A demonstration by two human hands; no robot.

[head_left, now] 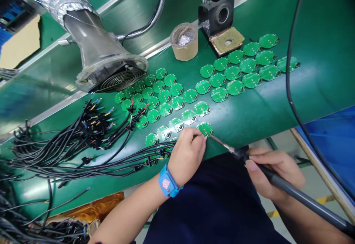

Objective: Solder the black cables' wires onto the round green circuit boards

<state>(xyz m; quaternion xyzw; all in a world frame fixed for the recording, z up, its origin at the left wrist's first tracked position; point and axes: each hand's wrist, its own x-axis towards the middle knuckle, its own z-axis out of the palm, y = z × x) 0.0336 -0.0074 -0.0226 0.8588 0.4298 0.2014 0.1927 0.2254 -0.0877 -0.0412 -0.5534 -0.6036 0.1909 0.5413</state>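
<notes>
As left hand [186, 157] touches green circuit board [204, 128], right hand [274, 171] grips soldering iron [305, 199]

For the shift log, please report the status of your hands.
Left hand on black cable, near green circuit board. Right hand holds soldering iron, tip at board edge. Other boards lie close by.

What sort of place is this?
Probably an electronics assembly line: a soldering iron, rows of round green circuit boards, an anti-static wrist strap and a fume extraction hood.

left hand [187, 159] pinching, right hand [274, 173] curled, forearms apart
</notes>
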